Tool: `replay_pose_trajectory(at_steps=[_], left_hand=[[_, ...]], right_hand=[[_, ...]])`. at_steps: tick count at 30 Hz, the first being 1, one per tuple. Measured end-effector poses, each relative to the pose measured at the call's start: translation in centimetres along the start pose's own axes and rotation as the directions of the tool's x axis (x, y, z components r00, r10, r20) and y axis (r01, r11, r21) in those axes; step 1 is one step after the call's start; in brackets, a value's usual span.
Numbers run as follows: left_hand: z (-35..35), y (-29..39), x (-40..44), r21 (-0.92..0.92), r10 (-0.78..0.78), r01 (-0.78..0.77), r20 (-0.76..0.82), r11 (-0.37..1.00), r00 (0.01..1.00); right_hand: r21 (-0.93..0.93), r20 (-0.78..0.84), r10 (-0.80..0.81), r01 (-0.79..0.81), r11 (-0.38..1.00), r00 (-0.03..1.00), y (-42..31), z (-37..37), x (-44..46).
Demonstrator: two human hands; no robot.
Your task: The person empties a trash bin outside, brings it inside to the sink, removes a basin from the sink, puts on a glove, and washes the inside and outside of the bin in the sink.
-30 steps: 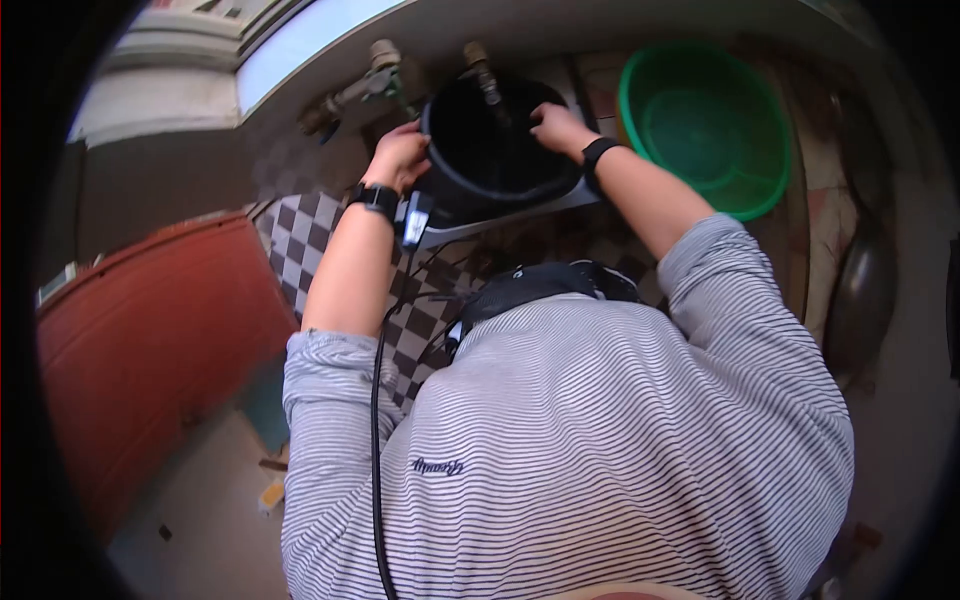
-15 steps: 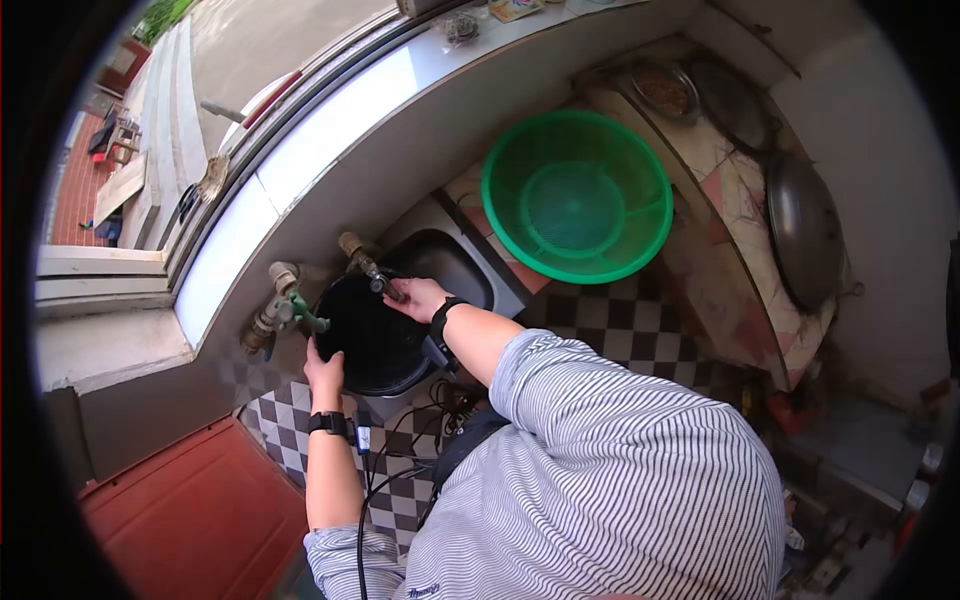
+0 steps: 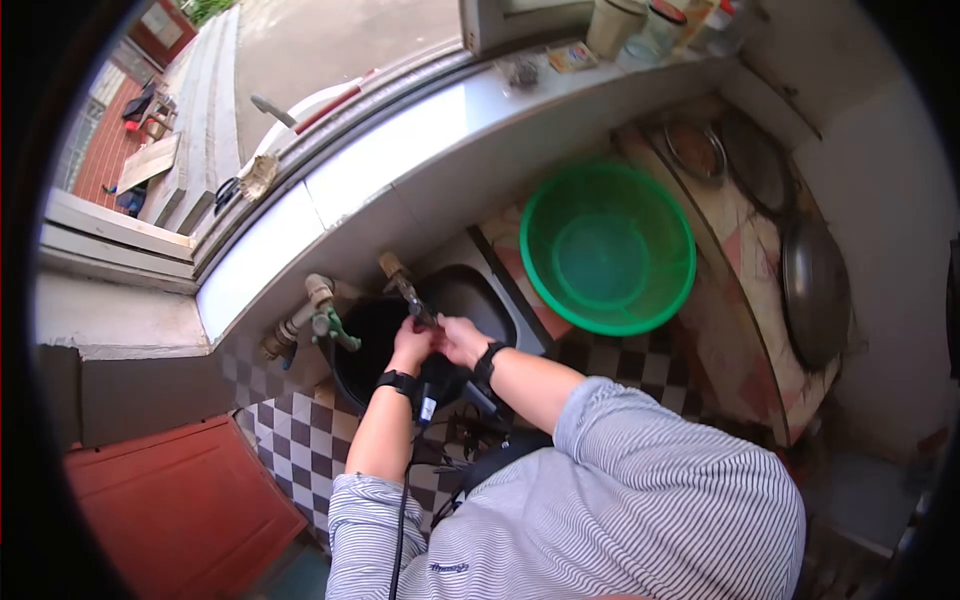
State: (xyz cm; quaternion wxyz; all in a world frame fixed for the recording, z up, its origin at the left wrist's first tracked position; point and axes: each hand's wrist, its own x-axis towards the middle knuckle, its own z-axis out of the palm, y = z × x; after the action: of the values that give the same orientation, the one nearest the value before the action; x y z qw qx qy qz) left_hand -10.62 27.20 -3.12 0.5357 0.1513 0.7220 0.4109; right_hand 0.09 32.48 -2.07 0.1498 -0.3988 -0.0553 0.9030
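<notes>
My left hand (image 3: 411,344) and my right hand (image 3: 463,343) meet just below the spout of a metal tap (image 3: 414,303). Their fingers overlap, partly hidden and small, so I cannot make out whether they hold anything. Underneath is a black basin (image 3: 362,345), resting over the grey sink (image 3: 497,296). Left of my hands, a second tap with a green piece (image 3: 338,328) hangs over the basin's edge. Dark bands circle both wrists.
A green plastic basket (image 3: 606,318) stands right of the sink. Beyond it, a tiled counter (image 3: 735,235) carries a metal lid (image 3: 812,290) and a bowl (image 3: 694,150). Jars (image 3: 655,32) line the windowsill. A red panel (image 3: 185,500) lies lower left; cables hang before my body.
My left hand has left the basin's near left side and come up beside my right hand under the tap. My right hand has moved slightly off the spout. The view has shifted.
</notes>
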Motion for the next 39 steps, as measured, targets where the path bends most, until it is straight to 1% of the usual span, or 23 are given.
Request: replay_pose_trajectory(at_steps=[1, 3, 4, 6, 7, 9, 10, 11, 12, 15, 20, 23, 24, 28, 30, 31, 32, 33, 34, 35, 36, 38, 39], left_hand=[[-0.4, -2.4, 2.8, 0.054, 0.045, -0.046, 0.013, 0.998, 0.999], [0.8, -0.6, 1.5, 0.005, -0.059, 0.059, -0.009, 0.998, 0.998], [1.0, -0.2, 1.4, -0.006, -0.057, 0.057, -0.013, 0.998, 0.998], [1.0, -0.3, 1.3, 0.198, -0.045, 0.055, -0.054, 0.979, 0.998], [0.9, -0.1, 1.1, 0.196, -0.044, 0.055, -0.061, 0.979, 0.997], [0.5, 0.4, 0.7, 0.389, 0.000, 0.015, -0.039, 0.921, 0.999], [0.5, 0.5, 0.5, 0.419, -0.024, 0.041, -0.046, 0.907, 0.999], [0.3, 0.6, 0.2, 0.484, 0.054, -0.036, -0.023, 0.874, 0.998], [0.1, 0.6, 0.0, 0.546, 0.126, -0.105, -0.002, 0.831, 0.992], [0.2, 1.2, -1.1, 0.589, 0.173, -0.066, -0.128, 0.805, 0.976], [-0.4, 1.1, -1.5, 0.524, 0.186, -0.010, -0.285, 0.852, 0.940], [-2.0, 0.8, -2.8, 0.506, 0.162, -0.018, -0.241, 0.862, 0.957], [-2.4, 1.1, -3.7, 0.488, 0.105, 0.025, -0.237, 0.872, 0.966], [-4.6, -0.2, -5.6, 0.521, 0.134, 0.008, -0.235, 0.854, 0.963], [-6.2, -1.4, -6.1, 0.594, 0.310, -0.131, -0.208, 0.793, 0.928], [-6.9, -2.2, -6.4, 0.750, 0.470, -0.209, -0.150, 0.627, 0.870], [-7.7, -2.5, -6.8, 0.753, 0.507, -0.204, -0.194, 0.626, 0.840], [-8.3, -5.1, -6.4, 0.797, 0.731, -0.277, -0.274, 0.536, 0.625], [-8.5, -3.9, -8.9, 0.808, 0.706, -0.214, -0.311, 0.549, 0.636], [-9.0, -4.4, -10.0, 0.806, 0.715, -0.188, -0.358, 0.561, 0.601], [-9.4, -4.1, -11.6, 0.779, 0.660, -0.122, -0.425, 0.616, 0.620], [-10.1, -6.0, -12.9, 0.672, 0.497, 0.060, -0.602, 0.738, 0.625], [-10.6, -7.8, -12.7, 0.554, 0.349, 0.134, -0.676, 0.822, 0.649]], right_hand=[[-0.048, -0.073, -0.016, 0.012, 0.999, 0.997, -0.2, -0.1, 0.2], [-0.106, -0.051, -0.012, 0.006, 0.994, 0.999, -0.6, -1.2, 0.9], [-0.141, -0.030, 0.000, -0.004, 0.990, 1.000, -0.7, -1.7, 1.3], [-0.143, -0.022, 0.005, -0.008, 0.990, 1.000, -1.0, -1.1, 0.8], [-0.137, -0.013, 0.006, -0.008, 0.991, 1.000, -1.2, -0.8, 0.4], [-0.156, 0.008, 0.023, -0.021, 0.987, 1.000, -1.1, -0.9, 0.7], [-0.194, 0.034, 0.024, -0.017, 0.981, 0.999, -1.2, -1.2, 0.8], [-0.236, 0.064, 0.036, -0.020, 0.972, 0.997, -1.2, -1.7, 1.0], [-0.294, 0.012, 0.016, -0.012, 0.956, 1.000, -1.2, -1.6, 1.0], [-0.418, -0.031, -0.038, 0.022, 0.908, 0.999, -1.7, 0.0, -1.4], [-0.460, -0.074, -0.011, -0.024, 0.888, 0.997, -1.4, -0.1, -0.1], [-0.423, -0.156, -0.108, 0.033, 0.906, 0.982, -0.5, 0.7, 0.7], [-0.448, -0.164, -0.108, 0.023, 0.894, 0.980, -0.6, 0.8, 1.0], [-0.605, -0.139, -0.143, 0.030, 0.796, 0.980, -0.9, 0.3, 1.8], [-0.640, -0.123, -0.149, 0.037, 0.768, 0.981, -1.3, 0.7, 1.2], [-0.667, -0.101, -0.151, 0.046, 0.743, 0.983, -1.6, 0.7, 1.0], [-0.693, -0.091, -0.145, 0.042, 0.720, 0.985, -1.6, 0.3, 0.4], [-0.738, -0.015, -0.203, 0.126, 0.663, 0.979, -1.7, -1.0, 1.7], [-0.728, -0.042, -0.302, 0.178, 0.662, 0.952, -1.4, -0.7, 1.1], [-0.783, 0.008, -0.330, 0.211, 0.585, 0.944, -1.8, -1.5, 1.7], [-0.867, 0.022, -0.417, 0.225, 0.445, 0.909, -1.8, -1.0, 1.3], [-0.985, 0.078, -0.619, 0.155, 0.072, 0.782, -1.5, -4.1, 5.3], [-0.974, 0.204, -0.616, 0.096, -0.204, 0.761, -1.6, -3.4, 3.8]])
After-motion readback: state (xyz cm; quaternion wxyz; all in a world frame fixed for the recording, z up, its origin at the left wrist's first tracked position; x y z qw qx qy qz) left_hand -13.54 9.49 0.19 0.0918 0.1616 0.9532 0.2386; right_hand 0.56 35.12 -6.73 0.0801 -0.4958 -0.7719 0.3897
